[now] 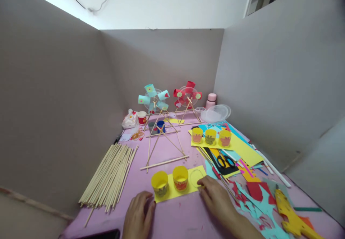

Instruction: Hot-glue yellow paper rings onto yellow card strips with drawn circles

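My left hand lies flat on the pink table, its fingertips at the left end of a yellow paper strip. My right hand rests at the strip's right end, fingers together, touching the paper by a drawn circle. Two yellow paper cups stand on the strip between my hands. Neither hand holds anything.
A bundle of wooden sticks lies left. A stick triangle frame lies ahead, with blue and red cup wheels behind. Three more yellow cups, black scissors, paper scraps and a yellow glue gun are right.
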The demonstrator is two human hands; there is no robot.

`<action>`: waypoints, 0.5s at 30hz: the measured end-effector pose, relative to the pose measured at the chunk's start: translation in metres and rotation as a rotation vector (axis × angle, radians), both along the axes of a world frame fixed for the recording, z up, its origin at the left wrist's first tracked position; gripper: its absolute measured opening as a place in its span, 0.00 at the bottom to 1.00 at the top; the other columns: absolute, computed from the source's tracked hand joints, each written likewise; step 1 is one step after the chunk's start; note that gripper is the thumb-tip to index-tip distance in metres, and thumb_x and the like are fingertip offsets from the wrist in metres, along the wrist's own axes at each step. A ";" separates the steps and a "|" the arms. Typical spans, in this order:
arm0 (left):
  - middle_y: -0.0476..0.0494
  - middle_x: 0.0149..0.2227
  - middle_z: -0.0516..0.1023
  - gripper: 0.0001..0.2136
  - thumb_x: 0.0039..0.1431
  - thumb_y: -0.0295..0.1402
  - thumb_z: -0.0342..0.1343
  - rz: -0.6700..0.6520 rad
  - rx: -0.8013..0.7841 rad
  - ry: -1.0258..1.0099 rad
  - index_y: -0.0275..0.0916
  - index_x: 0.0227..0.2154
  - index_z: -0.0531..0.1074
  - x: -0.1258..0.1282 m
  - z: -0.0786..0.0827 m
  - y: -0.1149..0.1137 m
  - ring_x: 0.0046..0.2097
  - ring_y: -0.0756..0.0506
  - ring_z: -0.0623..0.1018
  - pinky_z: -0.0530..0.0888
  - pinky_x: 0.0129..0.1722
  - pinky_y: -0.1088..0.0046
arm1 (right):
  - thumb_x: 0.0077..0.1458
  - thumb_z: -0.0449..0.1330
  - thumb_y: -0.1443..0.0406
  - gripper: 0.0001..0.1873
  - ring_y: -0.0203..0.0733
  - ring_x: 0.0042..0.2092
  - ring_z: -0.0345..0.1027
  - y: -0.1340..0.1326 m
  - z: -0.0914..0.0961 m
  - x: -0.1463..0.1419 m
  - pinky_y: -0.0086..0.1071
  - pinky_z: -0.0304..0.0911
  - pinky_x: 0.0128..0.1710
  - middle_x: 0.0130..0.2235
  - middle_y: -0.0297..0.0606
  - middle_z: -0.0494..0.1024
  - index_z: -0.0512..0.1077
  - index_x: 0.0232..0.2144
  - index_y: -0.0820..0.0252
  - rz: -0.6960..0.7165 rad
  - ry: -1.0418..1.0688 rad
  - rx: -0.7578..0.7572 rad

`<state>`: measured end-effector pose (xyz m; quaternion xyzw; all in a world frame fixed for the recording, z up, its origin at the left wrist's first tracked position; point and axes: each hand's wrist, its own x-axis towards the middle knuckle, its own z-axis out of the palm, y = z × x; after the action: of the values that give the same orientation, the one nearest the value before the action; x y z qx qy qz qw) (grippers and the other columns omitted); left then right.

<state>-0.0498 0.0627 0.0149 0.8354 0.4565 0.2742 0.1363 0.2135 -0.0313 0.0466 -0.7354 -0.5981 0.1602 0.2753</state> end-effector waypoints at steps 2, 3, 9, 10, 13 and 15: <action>0.42 0.37 0.75 0.09 0.59 0.38 0.48 -0.040 -0.008 0.020 0.42 0.34 0.71 0.004 0.003 -0.002 0.40 0.42 0.75 0.73 0.41 0.62 | 0.56 0.49 0.71 0.12 0.47 0.43 0.68 -0.006 -0.002 -0.008 0.35 0.60 0.42 0.39 0.44 0.76 0.73 0.35 0.60 0.024 -0.021 -0.012; 0.43 0.37 0.75 0.09 0.59 0.37 0.48 -0.052 -0.008 0.028 0.42 0.33 0.71 0.005 0.004 -0.002 0.40 0.42 0.74 0.72 0.41 0.62 | 0.56 0.49 0.72 0.13 0.47 0.44 0.68 -0.007 -0.001 -0.010 0.34 0.60 0.43 0.39 0.44 0.76 0.73 0.36 0.60 0.033 -0.029 -0.018; 0.40 0.39 0.76 0.10 0.59 0.36 0.48 -0.055 0.022 0.035 0.42 0.31 0.73 0.004 0.009 -0.002 0.42 0.41 0.75 0.73 0.42 0.62 | 0.56 0.49 0.72 0.13 0.50 0.45 0.68 -0.006 0.010 -0.007 0.37 0.62 0.43 0.41 0.47 0.76 0.74 0.35 0.62 0.074 -0.084 -0.057; 0.41 0.38 0.77 0.10 0.59 0.36 0.48 -0.056 0.026 0.033 0.42 0.31 0.73 0.003 0.010 -0.002 0.42 0.42 0.76 0.74 0.42 0.63 | 0.55 0.50 0.72 0.13 0.50 0.44 0.68 -0.006 0.012 -0.006 0.37 0.62 0.43 0.40 0.47 0.76 0.74 0.34 0.62 0.080 -0.091 -0.063; 0.42 0.37 0.78 0.10 0.59 0.37 0.48 -0.028 0.060 0.011 0.43 0.31 0.74 -0.007 0.009 0.003 0.41 0.42 0.77 0.75 0.42 0.64 | 0.56 0.49 0.71 0.14 0.49 0.46 0.68 -0.010 0.013 -0.003 0.37 0.62 0.45 0.42 0.47 0.76 0.74 0.38 0.61 0.082 -0.103 -0.057; 0.43 0.37 0.79 0.10 0.59 0.38 0.48 0.002 0.100 -0.011 0.44 0.33 0.74 -0.015 0.005 0.007 0.41 0.42 0.78 0.75 0.41 0.65 | 0.56 0.49 0.70 0.16 0.50 0.49 0.68 -0.016 0.008 0.002 0.38 0.61 0.47 0.46 0.49 0.76 0.74 0.41 0.61 0.092 -0.115 -0.040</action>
<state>-0.0649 0.0693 0.0199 0.8392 0.4423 0.3014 0.0967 0.2159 -0.0475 0.0543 -0.7204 -0.6429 0.1420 0.2181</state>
